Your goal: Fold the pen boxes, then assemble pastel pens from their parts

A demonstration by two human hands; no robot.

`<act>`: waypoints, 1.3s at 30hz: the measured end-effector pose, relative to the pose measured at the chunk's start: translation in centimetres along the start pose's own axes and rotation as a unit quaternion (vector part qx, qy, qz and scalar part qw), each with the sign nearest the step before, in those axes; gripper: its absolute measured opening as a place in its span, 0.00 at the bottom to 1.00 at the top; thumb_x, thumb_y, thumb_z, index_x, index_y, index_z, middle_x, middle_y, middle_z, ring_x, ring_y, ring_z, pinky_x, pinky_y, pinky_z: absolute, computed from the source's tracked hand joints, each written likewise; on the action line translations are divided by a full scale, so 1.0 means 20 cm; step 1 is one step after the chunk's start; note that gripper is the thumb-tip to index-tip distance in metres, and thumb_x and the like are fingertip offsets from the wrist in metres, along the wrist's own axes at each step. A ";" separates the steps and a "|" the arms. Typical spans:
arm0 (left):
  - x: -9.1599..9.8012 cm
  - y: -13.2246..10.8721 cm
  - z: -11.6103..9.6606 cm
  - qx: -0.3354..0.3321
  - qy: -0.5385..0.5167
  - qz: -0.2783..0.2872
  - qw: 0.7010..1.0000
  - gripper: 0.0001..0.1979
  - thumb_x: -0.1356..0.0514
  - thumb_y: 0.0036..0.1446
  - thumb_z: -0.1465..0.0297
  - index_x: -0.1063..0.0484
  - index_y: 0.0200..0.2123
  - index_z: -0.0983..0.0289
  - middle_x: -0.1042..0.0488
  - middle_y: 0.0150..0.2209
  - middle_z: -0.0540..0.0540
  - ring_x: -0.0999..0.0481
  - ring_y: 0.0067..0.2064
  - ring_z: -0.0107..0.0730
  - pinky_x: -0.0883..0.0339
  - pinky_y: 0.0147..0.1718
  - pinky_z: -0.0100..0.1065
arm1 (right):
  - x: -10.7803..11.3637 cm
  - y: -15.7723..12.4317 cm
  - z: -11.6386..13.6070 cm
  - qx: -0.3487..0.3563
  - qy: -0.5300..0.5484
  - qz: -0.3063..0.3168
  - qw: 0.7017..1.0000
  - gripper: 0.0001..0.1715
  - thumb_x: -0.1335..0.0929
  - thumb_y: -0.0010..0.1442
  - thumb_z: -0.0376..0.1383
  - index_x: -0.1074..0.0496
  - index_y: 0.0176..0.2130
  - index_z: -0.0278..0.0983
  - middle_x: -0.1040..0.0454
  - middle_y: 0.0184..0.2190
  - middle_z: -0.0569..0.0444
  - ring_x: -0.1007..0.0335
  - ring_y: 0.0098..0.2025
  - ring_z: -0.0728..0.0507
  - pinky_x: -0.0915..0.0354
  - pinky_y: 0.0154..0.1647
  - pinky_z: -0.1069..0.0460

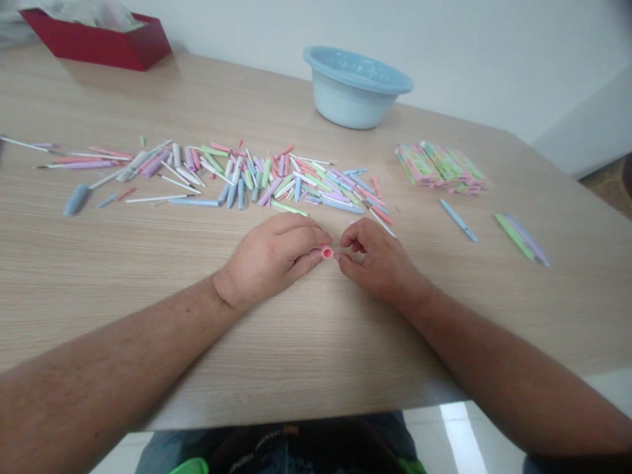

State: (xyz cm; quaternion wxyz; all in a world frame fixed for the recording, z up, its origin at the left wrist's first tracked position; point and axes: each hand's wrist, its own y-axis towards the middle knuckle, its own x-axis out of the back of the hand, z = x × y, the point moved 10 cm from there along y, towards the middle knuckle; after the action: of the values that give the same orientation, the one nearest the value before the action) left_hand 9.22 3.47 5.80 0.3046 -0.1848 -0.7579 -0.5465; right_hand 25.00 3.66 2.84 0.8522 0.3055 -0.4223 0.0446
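Observation:
My left hand (pixel 276 253) pinches a small pink tube (pixel 327 252), its round open end facing me. Close on the tube's right side is my right hand (pixel 378 257), thumb and fingers curled near each other; whether anything small sits between them is too blurred to tell. Just beyond both hands lies a long loose spread of pastel pen parts (pixel 266 178), in pink, green, blue, purple and white.
A light blue basin (pixel 355 99) stands at the back, a red box (pixel 103 43) with plastic at back left. Stacked colourful packets (pixel 442 166) lie at the right, near a blue pen (pixel 459 220) and a green and purple pair (pixel 521 238).

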 end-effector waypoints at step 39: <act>-0.08 -0.01 0.11 0.087 0.022 0.122 0.988 0.14 0.44 0.71 0.76 0.18 0.50 0.67 0.24 0.42 0.60 0.22 0.45 0.43 0.27 0.44 0.40 | -0.18 -0.11 -0.19 -0.363 0.479 0.054 0.797 0.16 0.29 0.69 0.40 0.21 0.54 0.38 0.13 0.45 0.47 0.15 0.38 0.43 0.23 0.33 0.50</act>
State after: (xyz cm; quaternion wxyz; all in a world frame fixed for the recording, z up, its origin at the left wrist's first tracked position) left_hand 9.83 5.50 4.19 0.4009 -0.2367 -0.7670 -0.4415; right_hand 25.99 4.70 -2.65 0.9904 -0.1095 0.0389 0.0749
